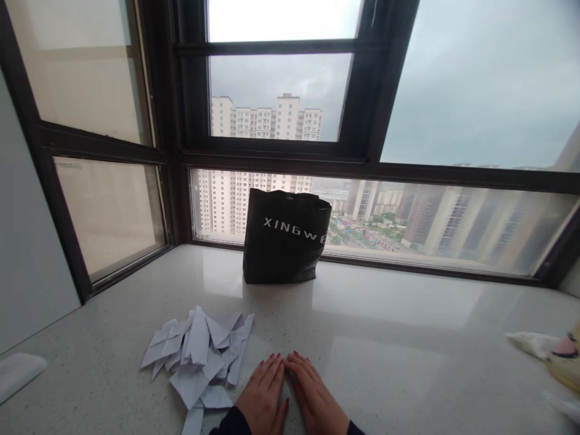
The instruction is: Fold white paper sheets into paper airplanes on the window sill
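Note:
My left hand (263,396) lies palm down on the pale speckled sill (389,374), fingers stretched out. Beside it, my right hand (315,393) rests flat in the same way, and the fingertips of the two nearly meet. Neither hand holds anything. Just left of my left hand is a loose heap of folded white papers (197,341), several pieces overlapping. Farther back, a black bag (285,254) with white lettering stands upright near the window.
A white object (20,373) sits at the left edge, partly cut off. At the right edge is a yellowish item (566,362) with a pink patch, also cut off. Dark window frames (272,154) border the sill at the back.

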A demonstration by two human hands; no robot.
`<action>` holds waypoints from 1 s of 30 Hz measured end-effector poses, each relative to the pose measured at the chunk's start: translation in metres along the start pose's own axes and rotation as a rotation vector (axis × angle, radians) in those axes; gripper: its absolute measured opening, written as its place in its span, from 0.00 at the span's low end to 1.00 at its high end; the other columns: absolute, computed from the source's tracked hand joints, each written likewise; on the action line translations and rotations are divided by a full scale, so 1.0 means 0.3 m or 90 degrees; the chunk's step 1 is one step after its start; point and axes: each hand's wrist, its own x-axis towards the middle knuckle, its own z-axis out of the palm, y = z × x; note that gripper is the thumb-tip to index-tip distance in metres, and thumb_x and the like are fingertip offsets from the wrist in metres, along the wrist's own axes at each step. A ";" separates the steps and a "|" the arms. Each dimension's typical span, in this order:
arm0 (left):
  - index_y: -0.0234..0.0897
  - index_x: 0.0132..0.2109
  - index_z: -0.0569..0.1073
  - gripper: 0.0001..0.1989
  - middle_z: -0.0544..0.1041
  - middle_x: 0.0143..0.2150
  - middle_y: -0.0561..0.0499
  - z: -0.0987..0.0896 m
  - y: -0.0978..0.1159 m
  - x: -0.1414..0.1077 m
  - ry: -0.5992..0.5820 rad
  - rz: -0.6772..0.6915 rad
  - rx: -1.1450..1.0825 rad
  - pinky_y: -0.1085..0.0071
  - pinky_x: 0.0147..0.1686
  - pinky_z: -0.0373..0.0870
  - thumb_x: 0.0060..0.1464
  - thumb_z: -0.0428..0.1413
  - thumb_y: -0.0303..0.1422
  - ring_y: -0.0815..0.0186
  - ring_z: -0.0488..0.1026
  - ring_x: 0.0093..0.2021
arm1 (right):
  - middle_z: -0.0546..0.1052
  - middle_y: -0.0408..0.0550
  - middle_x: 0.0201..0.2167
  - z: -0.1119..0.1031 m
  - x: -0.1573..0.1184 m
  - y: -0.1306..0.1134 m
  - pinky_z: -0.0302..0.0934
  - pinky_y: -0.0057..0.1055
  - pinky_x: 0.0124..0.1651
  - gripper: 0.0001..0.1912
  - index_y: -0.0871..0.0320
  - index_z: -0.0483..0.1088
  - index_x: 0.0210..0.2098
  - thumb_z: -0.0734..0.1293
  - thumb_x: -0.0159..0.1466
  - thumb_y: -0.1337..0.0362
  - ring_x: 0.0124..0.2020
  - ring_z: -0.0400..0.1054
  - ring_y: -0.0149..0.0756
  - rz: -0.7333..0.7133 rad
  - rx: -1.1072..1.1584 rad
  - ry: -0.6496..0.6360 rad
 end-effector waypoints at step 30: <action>0.32 0.42 0.71 0.16 0.68 0.49 0.37 -0.316 -0.155 0.088 -0.119 -0.322 0.244 0.52 0.44 0.58 0.46 0.48 0.34 0.51 0.65 0.47 | 0.64 0.58 0.49 -0.047 0.002 -0.075 0.47 0.46 0.54 0.18 0.64 0.61 0.46 0.55 0.56 0.72 0.53 0.52 0.43 0.051 -0.021 -0.030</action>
